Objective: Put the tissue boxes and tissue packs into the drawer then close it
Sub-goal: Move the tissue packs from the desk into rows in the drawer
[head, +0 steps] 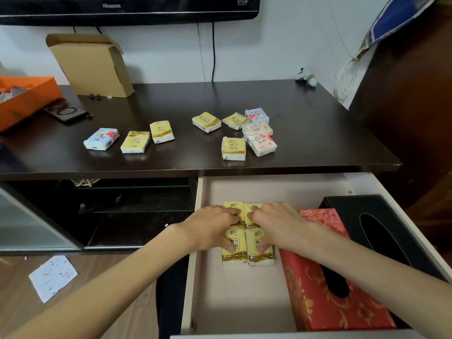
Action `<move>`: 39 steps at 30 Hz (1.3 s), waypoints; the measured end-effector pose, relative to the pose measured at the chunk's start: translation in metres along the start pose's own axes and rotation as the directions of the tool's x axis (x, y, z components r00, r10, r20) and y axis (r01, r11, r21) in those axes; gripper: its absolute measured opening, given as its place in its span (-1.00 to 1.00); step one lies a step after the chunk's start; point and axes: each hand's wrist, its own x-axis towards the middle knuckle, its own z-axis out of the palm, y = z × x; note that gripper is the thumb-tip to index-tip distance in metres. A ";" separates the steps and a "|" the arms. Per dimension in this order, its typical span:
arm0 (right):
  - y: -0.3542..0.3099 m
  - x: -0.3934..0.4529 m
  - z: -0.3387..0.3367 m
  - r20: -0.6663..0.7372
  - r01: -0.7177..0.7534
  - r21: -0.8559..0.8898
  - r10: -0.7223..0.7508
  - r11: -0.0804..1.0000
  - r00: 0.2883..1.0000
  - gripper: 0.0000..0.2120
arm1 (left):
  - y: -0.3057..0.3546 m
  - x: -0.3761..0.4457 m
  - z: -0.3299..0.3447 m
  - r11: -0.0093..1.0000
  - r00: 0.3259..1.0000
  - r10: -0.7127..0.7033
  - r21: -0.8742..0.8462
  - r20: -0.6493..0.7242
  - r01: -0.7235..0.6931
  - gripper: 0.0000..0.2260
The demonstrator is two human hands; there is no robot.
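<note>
The white drawer [244, 302] stands pulled out below the dark tabletop [171, 104]. Several yellow tissue packs [234, 255] lie in a block on its floor. My left hand [210, 228] grips the left packs and my right hand [274, 223] grips the right packs, fingers curled over the far ones and thumbs on the near ones. A red patterned tissue box [325, 277] and a black tissue box [381, 226] lie along the drawer's right side. On the tabletop sit several more packs: a blue one [101, 139] and yellow ones [162, 131] at the left, a mixed cluster [244, 133] at the right.
An open cardboard box [93, 67] and an orange box [24, 99] stand at the back left, with a dark flat device [66, 111] beside them. A TV [122, 8] hangs above. A white paper [52, 277] lies on the wooden floor at lower left. A dark cabinet [415, 118] stands right.
</note>
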 end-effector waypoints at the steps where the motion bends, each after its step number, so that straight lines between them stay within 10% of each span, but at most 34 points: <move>1: 0.000 -0.001 -0.001 -0.001 0.000 0.006 0.000 1.000 1.000 -0.31 | 0.000 0.000 0.000 1.000 1.000 0.003 0.000 -0.002 -0.003 -0.34; 26: 0.004 -0.005 0.009 -0.170 0.044 0.131 -0.021 0.990 0.985 -0.30 | 0.006 0.002 0.000 0.995 0.996 -0.016 -0.101 -0.092 0.007 -0.39; 39: 0.049 0.005 -0.082 -0.419 0.052 0.613 0.269 0.789 0.867 -0.92 | -0.049 -0.032 -0.086 0.939 0.871 -0.258 -0.322 -0.418 0.123 -0.65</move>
